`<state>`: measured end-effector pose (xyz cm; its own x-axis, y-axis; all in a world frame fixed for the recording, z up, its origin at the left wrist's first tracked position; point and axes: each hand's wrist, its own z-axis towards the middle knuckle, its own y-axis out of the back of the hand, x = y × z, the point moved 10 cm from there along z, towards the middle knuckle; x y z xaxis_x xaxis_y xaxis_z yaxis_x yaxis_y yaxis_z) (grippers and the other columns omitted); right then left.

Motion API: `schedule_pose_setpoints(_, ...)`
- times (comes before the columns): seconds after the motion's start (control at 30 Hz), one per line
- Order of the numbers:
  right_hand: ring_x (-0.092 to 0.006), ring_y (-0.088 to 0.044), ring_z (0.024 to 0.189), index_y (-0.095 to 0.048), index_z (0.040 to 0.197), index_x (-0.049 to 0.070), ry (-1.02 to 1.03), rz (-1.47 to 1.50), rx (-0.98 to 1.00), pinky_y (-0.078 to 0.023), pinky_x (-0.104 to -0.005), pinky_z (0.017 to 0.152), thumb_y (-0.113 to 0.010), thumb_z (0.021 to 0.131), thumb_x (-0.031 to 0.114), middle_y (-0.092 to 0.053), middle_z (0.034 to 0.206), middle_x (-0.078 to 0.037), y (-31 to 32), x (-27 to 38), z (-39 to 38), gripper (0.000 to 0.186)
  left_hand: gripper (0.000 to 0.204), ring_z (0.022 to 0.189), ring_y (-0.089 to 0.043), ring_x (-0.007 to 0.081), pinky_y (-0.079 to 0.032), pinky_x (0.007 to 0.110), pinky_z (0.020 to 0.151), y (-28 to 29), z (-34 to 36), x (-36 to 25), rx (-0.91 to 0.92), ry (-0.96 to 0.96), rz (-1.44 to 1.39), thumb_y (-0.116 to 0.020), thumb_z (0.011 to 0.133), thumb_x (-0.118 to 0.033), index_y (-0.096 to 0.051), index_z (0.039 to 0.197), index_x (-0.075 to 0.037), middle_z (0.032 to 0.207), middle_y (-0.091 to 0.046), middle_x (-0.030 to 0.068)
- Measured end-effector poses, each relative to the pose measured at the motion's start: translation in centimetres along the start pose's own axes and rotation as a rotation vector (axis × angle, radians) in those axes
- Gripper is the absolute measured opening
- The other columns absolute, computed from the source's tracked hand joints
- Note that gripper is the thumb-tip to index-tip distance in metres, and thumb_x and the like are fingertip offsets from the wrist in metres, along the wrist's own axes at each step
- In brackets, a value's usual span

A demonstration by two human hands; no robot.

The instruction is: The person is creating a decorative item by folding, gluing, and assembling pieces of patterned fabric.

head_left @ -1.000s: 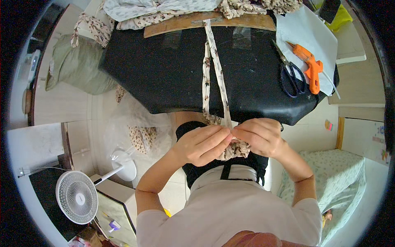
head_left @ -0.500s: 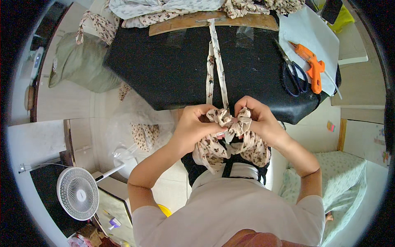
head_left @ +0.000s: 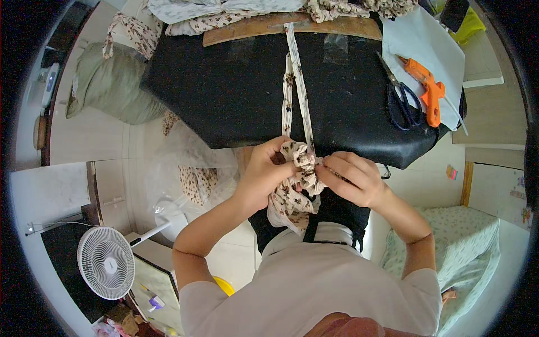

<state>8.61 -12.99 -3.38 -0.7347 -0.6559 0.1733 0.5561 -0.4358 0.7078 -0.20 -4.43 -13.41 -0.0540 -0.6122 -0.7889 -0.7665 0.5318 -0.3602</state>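
Gathered cream fabric with a dark floral print (head_left: 292, 199) hangs bunched in front of my waist, just off the table's near edge. My left hand (head_left: 264, 175) is closed around its ruffled upper part, thumb and fingers pinching the folds. On the right side of the bunch, my right hand (head_left: 356, 180) pinches an edge of the same fabric between thumb and fingertips, which partly hide it. Two narrow strips of matching fabric (head_left: 299, 84) run from a curved wooden board (head_left: 241, 35) down the table to the bunch.
Dark-handled scissors (head_left: 403, 104) and an orange glue gun (head_left: 425, 90) lie at the right of the black table (head_left: 224, 95). Folded printed fabric (head_left: 224, 11) is piled at the back. A white fan (head_left: 106, 263) stands at lower left, near a clear plastic bag (head_left: 163, 168).
The right-hand part of the fabric bunch has been drawn left against the part in my left hand. My right hand has turned, its fingers now pointing left in a pinch.
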Motion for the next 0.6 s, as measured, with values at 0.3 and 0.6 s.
schedule_pose_setpoints(0.3, -0.0219, -0.062, 0.072, -0.064, 0.093, -0.003, 0.001, 0.048, -0.093, -0.054, -0.0274, 0.060, -0.065, 0.063, 0.009, -0.060, 0.090, -0.014, 0.3, -0.3, -0.1, 0.033, 0.019, 0.098, -0.063, 0.0176, -0.051, 0.029, 0.083, -0.1, -1.9, -2.3, -0.005, -0.611, 0.445, -0.050, 0.076, 0.014, -0.051, 0.093, 0.004, 0.115, -0.061, 0.0210)
schedule_pose_setpoints(0.6, -0.0210, -0.062, 0.073, -0.064, 0.097, -0.004, -0.022, 0.095, -0.023, -0.054, -0.0262, 0.059, -0.064, 0.063, 0.009, -0.060, 0.091, -0.014, -0.3, -0.7, -0.3, 0.037, 0.023, 0.105, -0.058, 0.0172, -0.049, 0.028, 0.086, -0.1, -1.0, -1.6, 0.036, -0.357, 0.142, -0.052, 0.072, 0.016, -0.041, 0.079, -0.002, 0.117, -0.058, 0.0233)
